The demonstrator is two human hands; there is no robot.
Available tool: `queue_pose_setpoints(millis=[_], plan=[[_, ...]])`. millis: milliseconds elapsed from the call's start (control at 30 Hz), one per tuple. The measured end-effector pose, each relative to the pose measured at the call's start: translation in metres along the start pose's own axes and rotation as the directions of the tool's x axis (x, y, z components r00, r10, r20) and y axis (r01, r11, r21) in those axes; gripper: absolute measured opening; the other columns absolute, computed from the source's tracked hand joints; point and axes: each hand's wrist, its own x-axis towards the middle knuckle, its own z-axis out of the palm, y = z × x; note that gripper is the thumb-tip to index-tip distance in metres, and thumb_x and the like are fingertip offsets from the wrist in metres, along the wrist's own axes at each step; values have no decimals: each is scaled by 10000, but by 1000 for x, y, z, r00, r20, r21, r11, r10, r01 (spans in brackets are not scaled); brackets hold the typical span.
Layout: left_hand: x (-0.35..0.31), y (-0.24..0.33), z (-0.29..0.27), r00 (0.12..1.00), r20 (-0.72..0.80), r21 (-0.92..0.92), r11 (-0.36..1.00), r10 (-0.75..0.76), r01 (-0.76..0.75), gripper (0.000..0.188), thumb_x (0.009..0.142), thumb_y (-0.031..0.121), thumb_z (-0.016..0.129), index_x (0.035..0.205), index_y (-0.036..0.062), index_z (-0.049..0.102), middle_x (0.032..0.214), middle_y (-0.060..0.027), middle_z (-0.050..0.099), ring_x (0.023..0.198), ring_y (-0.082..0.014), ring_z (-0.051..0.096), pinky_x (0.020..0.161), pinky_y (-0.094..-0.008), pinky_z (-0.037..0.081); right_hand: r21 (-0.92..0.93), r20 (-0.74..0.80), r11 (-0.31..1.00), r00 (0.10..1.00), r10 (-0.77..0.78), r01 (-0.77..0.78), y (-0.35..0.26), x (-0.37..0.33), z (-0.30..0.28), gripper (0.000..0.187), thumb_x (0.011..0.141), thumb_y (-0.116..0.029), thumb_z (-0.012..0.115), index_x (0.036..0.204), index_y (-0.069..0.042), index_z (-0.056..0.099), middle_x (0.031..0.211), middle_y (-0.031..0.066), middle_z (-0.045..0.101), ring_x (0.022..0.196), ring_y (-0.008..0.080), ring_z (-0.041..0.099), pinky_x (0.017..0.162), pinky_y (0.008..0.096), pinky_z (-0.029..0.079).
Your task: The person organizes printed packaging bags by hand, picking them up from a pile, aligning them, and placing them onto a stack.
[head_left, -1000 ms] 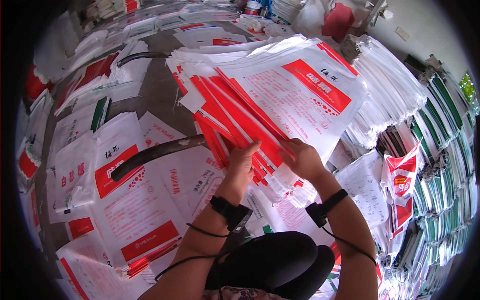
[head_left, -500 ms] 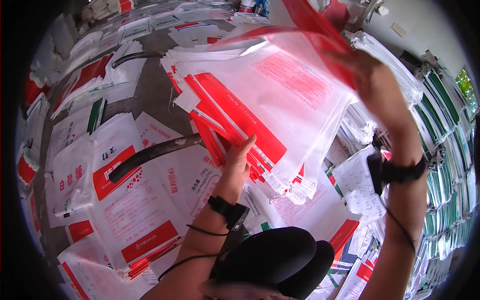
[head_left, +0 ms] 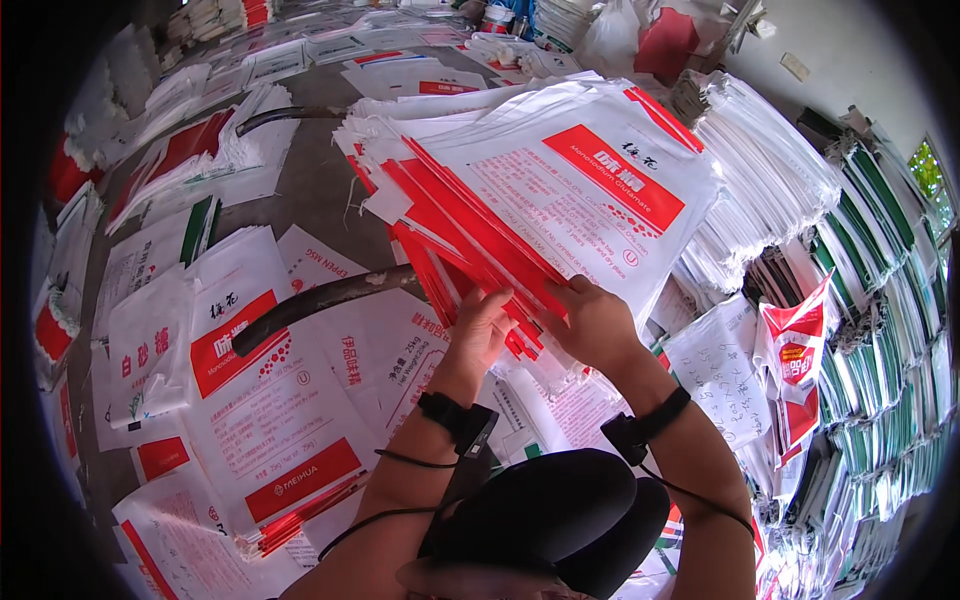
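In front of me lies a stack of flat white woven sacks with red bands (head_left: 470, 230), its edges fanned. The top white sack (head_left: 510, 180) shows a red label panel and rows of red print. At the stack's near edge, my left hand (head_left: 482, 325) is closed, thumb and fingers pinching the red sack edges. Close beside it, my right hand (head_left: 597, 325) is closed on the near edge of the top sack, thumb toward the left hand. The fingertips of both are partly hidden by the sacks.
Flat printed sacks (head_left: 270, 400) cover the floor at left. Two dark curved bars (head_left: 320, 305) stick out left of the stack. Tall piles of folded sacks (head_left: 875, 270) stand at right, near a red-and-white bag (head_left: 797, 365) and a sheet with handwriting (head_left: 715, 370).
My right hand has come down from the upper right, where it was swinging a red-and-white sack, to the stack's near edge. A differently printed face now tops the stack. My left hand stays put.
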Motion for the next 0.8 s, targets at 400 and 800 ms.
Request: queue_pose_setpoints(millis=[400, 800], plan=[[1, -7, -4, 1000, -1, 27, 1000, 3, -3, 496, 841, 135, 732, 1282, 92, 509, 1244, -70, 587, 1177, -213, 555, 996, -451, 447, 143, -27, 989, 999, 33, -29, 8, -7, 17, 523, 834, -409, 707, 1252, -108, 612, 1019, 151, 606, 904, 333, 644, 761, 428, 533], [-1, -4, -2, 999, 46, 60, 998, -9, 6, 512, 887, 200, 725, 1332, 110, 490, 1293, -58, 562, 1230, -208, 521, 1019, -444, 427, 215, -27, 977, 999, 21, -15, 19, -3, 12, 559, 806, -388, 739, 1273, -110, 613, 1027, 162, 627, 879, 329, 654, 777, 413, 534]])
